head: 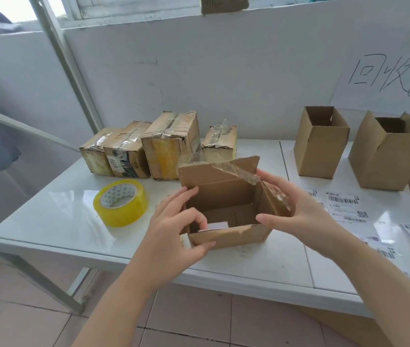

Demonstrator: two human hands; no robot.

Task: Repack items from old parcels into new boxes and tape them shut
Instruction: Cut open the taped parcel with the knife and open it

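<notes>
An opened old cardboard parcel point(226, 194) stands near the table's front edge, flaps up, with loose clear tape on its back flap. A white item point(216, 225) lies inside at the bottom. My left hand point(177, 229) grips the parcel's left wall and front corner, fingers curled over the rim. My right hand point(296, 209) holds the right wall and its flap, thumb reaching inside. A yellow tape roll point(121, 202) lies left of the parcel. Two open new boxes point(320, 144) point(386, 156) stand at the back right.
Several taped old parcels point(169, 146) line up behind the opened one. Printed shipping labels point(346, 206) lie on the white table point(56, 221) at the right. A white wall with a handwritten sign point(389, 78) rises behind. Tiled floor lies below.
</notes>
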